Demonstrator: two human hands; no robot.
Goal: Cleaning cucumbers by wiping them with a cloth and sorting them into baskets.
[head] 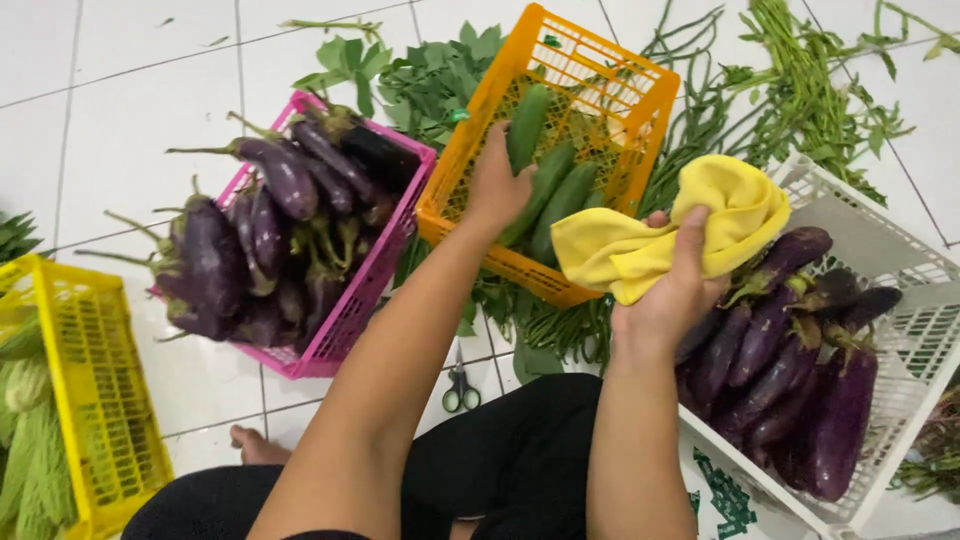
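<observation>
Black-trousered knees (520, 450) sit closest, on the white tiled floor (120, 130); small green-handled scissors (460, 390) lie just beyond them. Left hand (495, 185) reaches into the orange crate (600, 70), fingers closed round a green cucumber (527, 125) held at the crate's near wall, above others lying inside; right hand (670, 290) grips a bunched yellow cloth (680, 230), soft and creased, over the white crate (900, 350) of glossy purple eggplants (790, 380). Judgement: handling goes best with the cucumber gripped mid-length, cloth wrapped fully round the smooth skin. Pink crate (350, 320) holds more eggplants, stems long and curled; yellow crate (100, 400) holds ridged pale gourds (25, 450); leafy greens (430, 75) lie behind.
</observation>
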